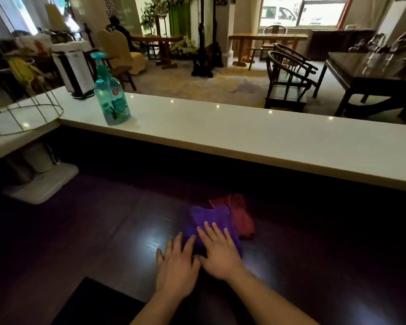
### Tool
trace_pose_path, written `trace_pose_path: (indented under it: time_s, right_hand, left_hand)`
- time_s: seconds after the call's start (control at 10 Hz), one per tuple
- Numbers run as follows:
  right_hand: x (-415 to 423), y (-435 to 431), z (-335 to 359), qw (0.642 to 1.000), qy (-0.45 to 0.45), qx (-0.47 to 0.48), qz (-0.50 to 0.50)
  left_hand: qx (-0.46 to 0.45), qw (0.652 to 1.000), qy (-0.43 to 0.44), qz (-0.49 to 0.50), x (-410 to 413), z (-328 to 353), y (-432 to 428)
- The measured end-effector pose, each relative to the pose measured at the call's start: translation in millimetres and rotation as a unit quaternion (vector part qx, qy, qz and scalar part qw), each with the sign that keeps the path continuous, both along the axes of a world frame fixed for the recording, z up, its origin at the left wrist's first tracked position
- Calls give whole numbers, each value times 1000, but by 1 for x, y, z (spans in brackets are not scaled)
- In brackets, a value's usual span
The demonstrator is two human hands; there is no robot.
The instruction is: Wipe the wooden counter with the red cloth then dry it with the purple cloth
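View: head camera, looking down over my two forearms.
Wooden counter (99,233): dark, glossy boards, with a bright glare patch just left of my hands.
Purple cloth (203,219): bunched low on the counter in the middle of the near stretch, under my hands.
Right hand (220,253): flat on top of the purple cloth, fingers straight and slightly spread, pressing down; nothing gripped.
Left hand (177,270): laid flat beside the right, thumbs nearly touching. Fingers are splayed, the inner ones on the cloth's left edge and the outer ones on bare wood; no grip here either.
Red cloth (240,214): crumpled on the counter just behind and right of the purple one, touching it. Whether an edge runs beneath, I cannot tell. Neither hand is on it.
White ledge (244,141): raised and pale, running along the counter's far side.
Pump bottle (111,99): teal, upright on the ledge, far left.
Wire frame (21,113): on the ledge corner, left of the bottle.
Pale tray (42,186): at the counter's far-left end, below the ledge.
Dark panel (92,301): black rectangle at the near edge, left of my left forearm; what it is, unclear.
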State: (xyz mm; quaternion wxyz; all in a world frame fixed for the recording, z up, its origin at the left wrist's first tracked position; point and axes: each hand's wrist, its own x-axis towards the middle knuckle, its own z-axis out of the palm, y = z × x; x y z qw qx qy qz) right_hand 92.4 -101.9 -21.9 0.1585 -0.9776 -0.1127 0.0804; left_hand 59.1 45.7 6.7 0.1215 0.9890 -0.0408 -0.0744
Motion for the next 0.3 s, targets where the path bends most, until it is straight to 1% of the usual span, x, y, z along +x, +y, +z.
trace_pose_path:
  time_s: [0.1, 0.2, 0.3]
  right_hand:
    - [5, -13, 4, 999, 5, 43, 6]
    - [3, -31, 23, 995, -19, 100, -18]
    - [-7, -47, 37, 992, -57, 108, -42]
  left_hand:
    - [20, 999, 22, -14, 7, -9, 0]
    - [11, 1000, 18, -7, 10, -9, -1]
    - [3, 1000, 9, -7, 19, 2, -1]
